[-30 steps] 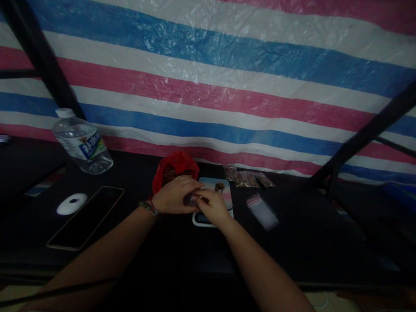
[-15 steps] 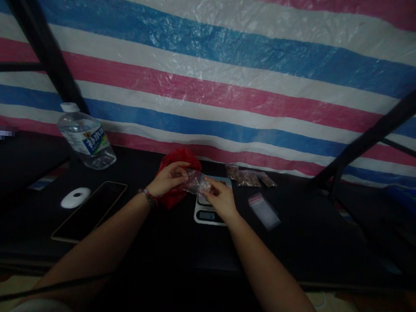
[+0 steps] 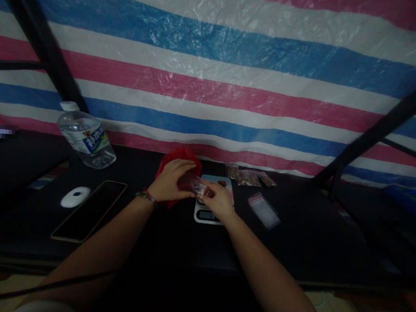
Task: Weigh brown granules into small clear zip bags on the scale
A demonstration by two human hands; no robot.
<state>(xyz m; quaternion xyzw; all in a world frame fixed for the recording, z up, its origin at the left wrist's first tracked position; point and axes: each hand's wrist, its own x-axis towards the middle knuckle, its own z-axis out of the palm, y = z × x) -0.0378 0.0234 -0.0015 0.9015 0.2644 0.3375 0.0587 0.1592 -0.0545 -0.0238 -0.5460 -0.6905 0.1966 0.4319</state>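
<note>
A small clear plastic bag (image 3: 198,189) is between my two hands, above the near-left part of a kitchen scale (image 3: 201,218). My left hand (image 3: 170,182) curls round the bag's left end, thumb below and fingers arched above. On the other end, the fingers of my right hand (image 3: 219,203) are closed in a pinch. Brown bits (image 3: 222,182) lie at the back of the scale, whose plate is largely covered by my right hand. Behind my left hand sits a crumpled red plastic bag (image 3: 182,155), partly hidden by it.
Several small bags of brown bits (image 3: 248,178) lie behind the scale to the right. Flat clear zip bags (image 3: 264,211) rest nearer. On the left are a phone (image 3: 90,211), a white oval case (image 3: 75,197) and a water bottle (image 3: 87,139). Dark metal bars (image 3: 371,133) slant at both sides.
Both hands have lowered slightly with the clear bag. My left hand has turned and its fingers now arch wider, while the bag looks more bunched between the hands.
</note>
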